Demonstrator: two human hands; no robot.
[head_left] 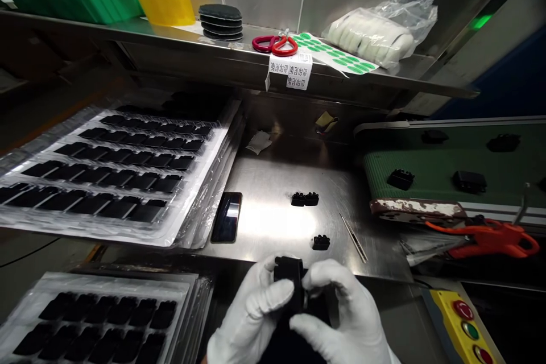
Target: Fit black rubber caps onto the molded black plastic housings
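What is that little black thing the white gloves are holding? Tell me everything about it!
The small black part looks like matte plastic, blocky, with a squarish top edge. It is held upright just above the near edge of the steel table. The left hand grips its left side with the thumb across the front; the right hand pinches its right side. Both wear white gloves, which hide its lower half.

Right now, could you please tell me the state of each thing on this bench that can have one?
black part: gripped by both gloved hands
left hand: closed on the part
right hand: closed on the part
upper tray: full of black pieces
phone: screen dark, lying flat
red scissors: closed
plastic bag: open
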